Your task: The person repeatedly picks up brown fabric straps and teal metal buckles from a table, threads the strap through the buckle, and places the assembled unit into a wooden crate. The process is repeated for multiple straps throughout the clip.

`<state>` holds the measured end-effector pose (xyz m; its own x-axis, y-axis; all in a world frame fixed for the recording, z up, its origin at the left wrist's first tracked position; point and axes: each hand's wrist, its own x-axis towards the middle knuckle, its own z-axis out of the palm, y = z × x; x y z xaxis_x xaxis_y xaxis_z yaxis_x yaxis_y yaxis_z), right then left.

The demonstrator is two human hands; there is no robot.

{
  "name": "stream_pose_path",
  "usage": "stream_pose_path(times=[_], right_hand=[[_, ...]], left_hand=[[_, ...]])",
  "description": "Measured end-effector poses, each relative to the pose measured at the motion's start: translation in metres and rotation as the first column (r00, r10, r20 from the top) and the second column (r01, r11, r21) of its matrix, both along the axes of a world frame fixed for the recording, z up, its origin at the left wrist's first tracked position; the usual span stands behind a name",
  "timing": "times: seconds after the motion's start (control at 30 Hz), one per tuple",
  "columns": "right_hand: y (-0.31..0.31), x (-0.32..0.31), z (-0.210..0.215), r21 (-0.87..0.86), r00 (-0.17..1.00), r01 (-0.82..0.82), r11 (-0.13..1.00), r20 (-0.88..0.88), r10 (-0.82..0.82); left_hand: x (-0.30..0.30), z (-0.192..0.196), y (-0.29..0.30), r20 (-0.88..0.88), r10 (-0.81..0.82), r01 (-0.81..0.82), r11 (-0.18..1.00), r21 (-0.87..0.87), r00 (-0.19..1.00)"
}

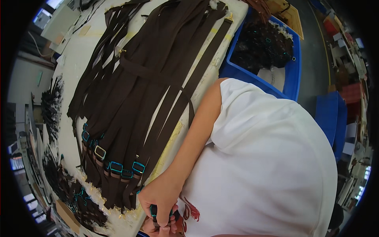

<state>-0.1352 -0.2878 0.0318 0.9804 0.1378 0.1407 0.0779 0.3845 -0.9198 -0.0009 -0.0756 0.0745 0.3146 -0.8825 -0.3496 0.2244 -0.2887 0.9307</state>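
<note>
My right arm reaches down from its white sleeve, and my right hand point(164, 195) is closed around a dark strap end with a rectangular buckle point(154, 211). Just below, at the lower edge, is my left hand point(149, 228), partly cut off and partly covered by the right. Its fingers press against the same strap end. Beside both hands, a thick bundle of dark brown straps point(138, 87) lies lengthwise on the pale table point(75, 63). Several rectangular metal buckles point(116, 166) line its near end, and a gold-coloured clasp point(229, 18) tops one strap.
A heap of dark straps and buckles point(81, 201) lies at the table's lower left. On the right stands a blue crate point(297, 75) holding a dark pile with small buckles, with a wooden box point(294, 19) behind it. Another blue bin point(331, 114) stands farther right.
</note>
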Motion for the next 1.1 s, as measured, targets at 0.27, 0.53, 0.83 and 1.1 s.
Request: stream_pose_path(times=[0.27, 0.53, 0.83, 1.1], right_hand=[[-0.168, -0.061, 0.001, -0.284, 0.968, -0.229, 0.931, 0.036, 0.249], [-0.352, -0.18, 0.075, -0.747, 0.564, 0.624, 0.231, 0.225, -0.795], [-0.459, -0.285, 0.06, -0.59, 0.241, 0.319, -0.742, 0.808, -0.538], [-0.464, -0.201, -0.041, -0.439, 0.304, 0.373, -0.817, 0.89, -0.339]], left_hand=[[0.125, 0.062, -0.005, 0.634, 0.063, -0.222, 0.959, 0.175, 0.771], [0.251, 0.04, -0.013, 0.891, 0.42, -0.475, 0.828, -0.299, 0.171], [0.255, -0.052, -0.097, 0.938, 0.114, 0.034, 0.993, -0.109, -0.328], [0.245, -0.106, -0.123, 0.963, -0.014, -0.017, 1.0, 0.009, -0.269]])
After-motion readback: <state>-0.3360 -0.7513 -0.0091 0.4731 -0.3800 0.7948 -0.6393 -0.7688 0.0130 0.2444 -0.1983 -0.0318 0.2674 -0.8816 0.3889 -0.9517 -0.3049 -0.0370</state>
